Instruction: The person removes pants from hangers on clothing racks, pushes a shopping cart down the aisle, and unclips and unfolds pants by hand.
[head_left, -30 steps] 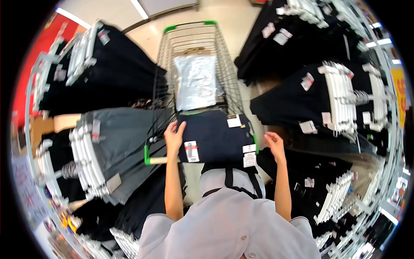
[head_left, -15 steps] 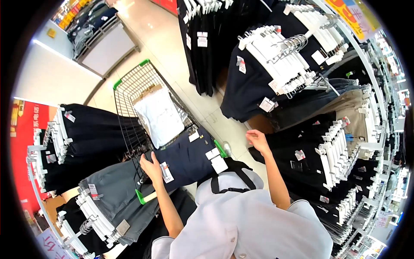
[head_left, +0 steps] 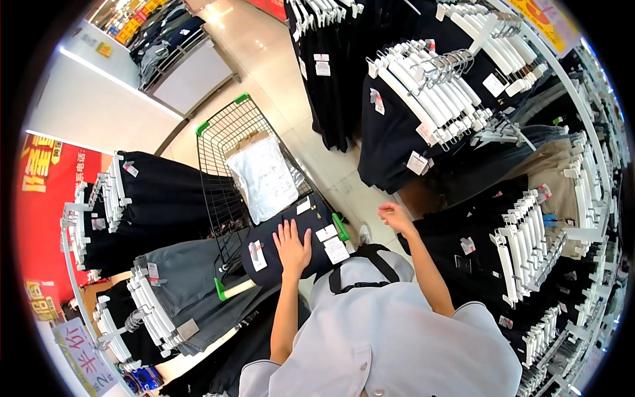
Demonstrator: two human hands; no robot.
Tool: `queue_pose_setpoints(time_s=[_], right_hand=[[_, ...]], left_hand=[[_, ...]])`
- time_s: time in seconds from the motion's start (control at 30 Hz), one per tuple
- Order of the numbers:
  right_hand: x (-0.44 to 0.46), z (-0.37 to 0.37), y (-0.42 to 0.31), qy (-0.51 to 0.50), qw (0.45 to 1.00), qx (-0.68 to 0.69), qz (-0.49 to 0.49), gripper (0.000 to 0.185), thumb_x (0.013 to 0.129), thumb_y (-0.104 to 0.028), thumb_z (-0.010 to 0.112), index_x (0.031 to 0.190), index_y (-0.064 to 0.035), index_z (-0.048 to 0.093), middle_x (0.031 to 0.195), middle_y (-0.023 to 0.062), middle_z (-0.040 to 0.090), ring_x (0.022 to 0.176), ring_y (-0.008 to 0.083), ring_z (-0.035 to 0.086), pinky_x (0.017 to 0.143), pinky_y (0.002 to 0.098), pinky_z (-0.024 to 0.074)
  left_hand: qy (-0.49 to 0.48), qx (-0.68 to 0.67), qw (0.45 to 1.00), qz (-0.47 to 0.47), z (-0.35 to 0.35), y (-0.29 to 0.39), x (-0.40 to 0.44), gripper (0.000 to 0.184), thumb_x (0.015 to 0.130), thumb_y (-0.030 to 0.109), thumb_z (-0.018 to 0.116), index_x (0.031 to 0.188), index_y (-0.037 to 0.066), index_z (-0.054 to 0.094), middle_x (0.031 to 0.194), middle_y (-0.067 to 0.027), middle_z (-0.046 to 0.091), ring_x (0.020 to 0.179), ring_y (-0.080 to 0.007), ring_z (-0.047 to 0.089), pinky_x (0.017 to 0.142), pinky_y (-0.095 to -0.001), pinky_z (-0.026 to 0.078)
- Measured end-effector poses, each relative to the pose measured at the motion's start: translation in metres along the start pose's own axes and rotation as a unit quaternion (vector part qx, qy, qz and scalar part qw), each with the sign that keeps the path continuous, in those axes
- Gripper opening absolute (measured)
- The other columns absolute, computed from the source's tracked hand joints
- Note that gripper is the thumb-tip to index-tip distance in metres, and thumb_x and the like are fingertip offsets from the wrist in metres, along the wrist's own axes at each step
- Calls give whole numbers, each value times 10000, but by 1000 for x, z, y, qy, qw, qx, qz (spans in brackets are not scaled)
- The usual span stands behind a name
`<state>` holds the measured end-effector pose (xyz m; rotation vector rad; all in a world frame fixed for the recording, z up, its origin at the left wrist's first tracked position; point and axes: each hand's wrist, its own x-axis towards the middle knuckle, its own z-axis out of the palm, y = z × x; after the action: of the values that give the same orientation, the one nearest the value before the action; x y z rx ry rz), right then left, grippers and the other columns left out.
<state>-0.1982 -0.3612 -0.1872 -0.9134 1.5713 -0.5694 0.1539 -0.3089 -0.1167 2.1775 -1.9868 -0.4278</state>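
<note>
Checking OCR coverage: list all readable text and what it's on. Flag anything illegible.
"半价" and "2": paper sign, lower left; its other characters unclear.
"电话:": red banner, left; its large yellow characters not surely readable.
Yellow sign, upper right: cut off, unreadable.
Tags on the folded dark garment: printed, too small to read.
Hanging clothes' tags: too small or blurred.

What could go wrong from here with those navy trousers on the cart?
The folded navy trousers could slip off the handle end of the shopping cart: only the left hand lies on them, while the right hand is raised clear. If the cart rolls, its wire side might catch the gray trousers hanging close by.
</note>
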Motion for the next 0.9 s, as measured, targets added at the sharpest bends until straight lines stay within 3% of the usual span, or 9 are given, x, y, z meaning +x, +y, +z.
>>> queue_pose_setpoints(time_s=[0.1,0.3,0.47,0.9], right_hand=[[-8,5,2,-43,998,-37,-3,310,928,-250,729,1130,-19,685,1016,64,696,881,146,675,732,293,564],[-6,-7,7,-58,997,-58,8,324,932,-247,724,1143,-5,679,1018,72,700,891,147,677,735,296,565],[2,-25,1,-12,1000,-16,-8,294,933,-210,722,1142,-8,680,1012,66,704,867,145,679,732,288,559],[12,-57,-16,-21,996,91,-14,255,961,-190,690,1151,-20,680,1004,51,707,880,133,674,753,274,548]], left_hand=[[6,-106,993,-45,8,-12,5,649,1018,471,498,1446,-16,496,1518,-227,464,1468,-375,343,1236,-493,166],[16,-75,996,-37,6,-8,1,620,1018,457,510,1423,-13,530,1503,-205,491,1459,-347,363,1241,-461,167],[28,-80,995,-51,6,-4,1,604,1016,453,517,1398,-14,557,1481,-203,515,1446,-340,385,1238,-457,179],[54,-69,995,-55,12,9,4,572,1002,438,552,1344,-19,599,1424,-216,564,1406,-359,439,1221,-467,219]])
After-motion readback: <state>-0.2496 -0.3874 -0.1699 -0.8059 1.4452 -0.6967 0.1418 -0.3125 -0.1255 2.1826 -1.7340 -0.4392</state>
